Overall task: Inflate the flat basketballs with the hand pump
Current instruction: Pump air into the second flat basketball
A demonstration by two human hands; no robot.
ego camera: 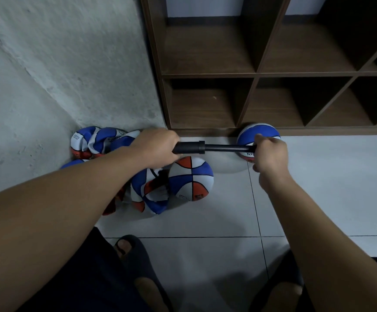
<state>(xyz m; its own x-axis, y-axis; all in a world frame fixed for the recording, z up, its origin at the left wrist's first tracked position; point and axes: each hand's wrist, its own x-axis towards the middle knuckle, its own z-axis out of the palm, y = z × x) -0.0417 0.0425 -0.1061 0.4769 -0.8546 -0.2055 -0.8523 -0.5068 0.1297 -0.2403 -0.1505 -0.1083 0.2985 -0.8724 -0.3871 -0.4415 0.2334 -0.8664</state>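
I hold a black hand pump [202, 147] level above the floor. My left hand [155, 147] grips its barrel and my right hand [269, 154] grips the handle end, with the rod drawn out between them. Below the barrel sits a partly round blue, white and orange basketball [192, 180], with a thin black hose running down beside it. Several flat, crumpled basketballs [97, 141] lie heaped in the corner to the left. A round basketball [258, 134] rests by the shelf foot, behind my right hand.
A dark wooden cubby shelf [256, 74] stands ahead, one far-right compartment holding something blue. A rough plaster wall [59, 64] closes off the left. The floor is pale tile [318, 188]. My feet in dark slippers [133, 251] are at the bottom.
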